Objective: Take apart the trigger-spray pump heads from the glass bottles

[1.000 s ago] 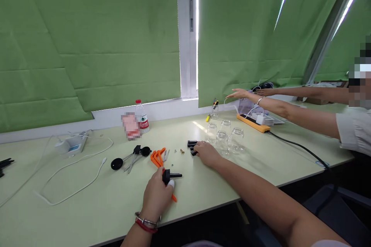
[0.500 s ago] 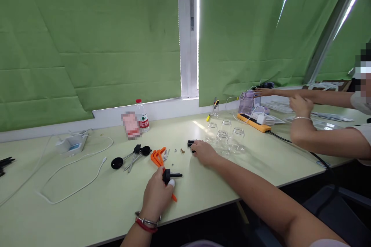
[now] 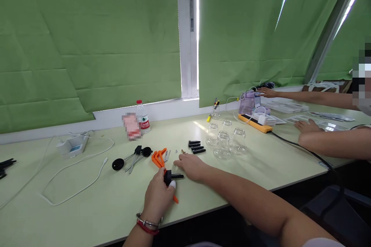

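Note:
My left hand is closed around a black part with a dark stem, from which an orange lever pokes out below the fingers. Just right of it, my right hand rests low on the table, fingertips together; whatever they pinch, if anything, is hidden. Small brass-coloured pieces lie just beyond those fingers. Several black ribbed pieces are lined up behind the hand. Orange levers and thin metal pins lie beyond my left hand. Farther left are black round-ended parts with metal rods.
Several clear glass jars stand to the right. A water bottle and pink packet are at the back. A white cable loops on the left, an orange power strip sits right. Another person's hand is at far right.
My right hand has left the black ribbed pieces and come left, close to my left hand. My left hand stays put. The other person's nearer hand has lowered towards the table.

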Demonstrator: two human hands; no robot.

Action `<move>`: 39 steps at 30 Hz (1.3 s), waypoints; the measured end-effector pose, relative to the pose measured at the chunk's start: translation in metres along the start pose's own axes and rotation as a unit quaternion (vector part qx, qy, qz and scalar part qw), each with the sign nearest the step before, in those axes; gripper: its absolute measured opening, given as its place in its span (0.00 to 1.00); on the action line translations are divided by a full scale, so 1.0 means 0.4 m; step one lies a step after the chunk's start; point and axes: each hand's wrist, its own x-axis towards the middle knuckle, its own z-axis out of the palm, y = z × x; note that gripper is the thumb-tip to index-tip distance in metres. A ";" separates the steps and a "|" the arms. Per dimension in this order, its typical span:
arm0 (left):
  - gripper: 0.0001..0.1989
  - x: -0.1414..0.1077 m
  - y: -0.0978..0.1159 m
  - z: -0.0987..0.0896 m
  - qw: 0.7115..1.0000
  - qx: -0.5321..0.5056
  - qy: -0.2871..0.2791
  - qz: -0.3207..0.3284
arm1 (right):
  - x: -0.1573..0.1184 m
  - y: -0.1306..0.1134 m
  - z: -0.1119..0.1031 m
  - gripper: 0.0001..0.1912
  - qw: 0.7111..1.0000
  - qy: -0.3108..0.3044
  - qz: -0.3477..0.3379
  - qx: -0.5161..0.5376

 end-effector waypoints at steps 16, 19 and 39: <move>0.11 0.004 -0.003 -0.004 0.998 -0.052 0.026 -0.028 | 0.006 0.006 -0.023 0.15 0.976 -0.011 0.102 0.191; 0.09 0.003 -0.003 -0.003 0.998 -0.048 0.032 -0.022 | -0.025 -0.004 -0.035 0.17 0.942 -0.074 0.069 0.321; 0.08 -0.002 -0.013 0.019 0.996 -0.081 0.021 0.024 | -0.015 -0.030 0.006 0.08 0.847 -0.058 0.121 0.515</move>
